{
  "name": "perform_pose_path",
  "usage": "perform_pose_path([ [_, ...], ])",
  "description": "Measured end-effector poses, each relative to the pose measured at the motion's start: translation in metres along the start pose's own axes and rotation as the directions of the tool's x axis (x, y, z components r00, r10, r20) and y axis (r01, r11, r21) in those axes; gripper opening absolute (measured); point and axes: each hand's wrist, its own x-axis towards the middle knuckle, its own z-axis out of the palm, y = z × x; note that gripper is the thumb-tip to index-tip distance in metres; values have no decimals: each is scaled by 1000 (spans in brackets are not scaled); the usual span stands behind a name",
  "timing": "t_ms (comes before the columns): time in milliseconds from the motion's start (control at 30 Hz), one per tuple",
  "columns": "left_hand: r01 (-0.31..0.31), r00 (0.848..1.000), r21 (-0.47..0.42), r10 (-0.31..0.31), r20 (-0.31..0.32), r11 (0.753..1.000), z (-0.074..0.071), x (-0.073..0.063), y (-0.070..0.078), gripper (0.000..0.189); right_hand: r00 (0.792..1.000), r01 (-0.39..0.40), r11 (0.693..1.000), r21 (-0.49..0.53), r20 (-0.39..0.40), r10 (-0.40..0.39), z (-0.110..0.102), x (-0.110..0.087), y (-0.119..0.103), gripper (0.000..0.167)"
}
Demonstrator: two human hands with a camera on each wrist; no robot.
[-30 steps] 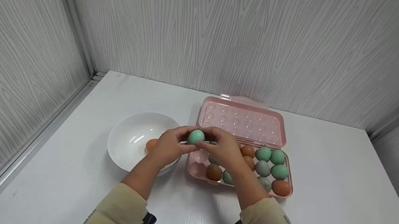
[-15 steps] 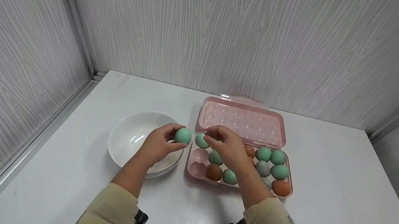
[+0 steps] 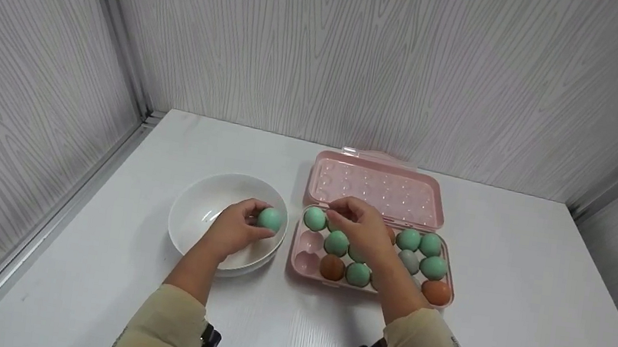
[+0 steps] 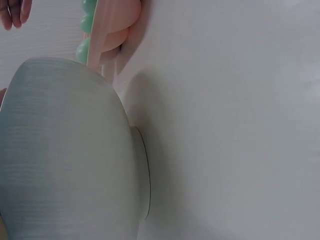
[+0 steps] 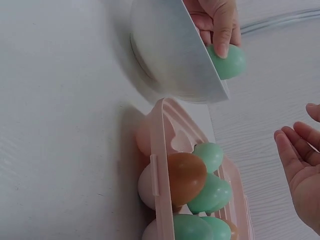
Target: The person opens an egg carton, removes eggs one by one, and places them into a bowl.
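My left hand pinches a pale green egg between thumb and fingers at the right rim of a white bowl. In the right wrist view, the same egg overlaps the bowl's edge, thumb on its side. My right hand hovers above a pink egg carton, its fingers loosely bent and holding nothing. Below that hand, green, brown and greyish eggs fill most of the cups; a green egg sits in the back left corner. Part of the bowl's inside is hidden behind my left hand.
The carton's pink lid lies folded back toward the rear wall. Two front left cups hold no egg. From the left wrist camera, the bowl's outer wall takes up much of the view. A white table lies under everything.
Both hands were together at the green egg. The right hand let go and drew back right over the carton, while the left carried the egg left to the bowl's rim.
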Motion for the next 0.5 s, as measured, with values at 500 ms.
perform_pose_path([
  [500, -7, 997, 119, -3, 80, 993, 5, -1, -3, 43, 1000, 2, 1000, -18, -31, -2, -1, 3, 7, 17],
])
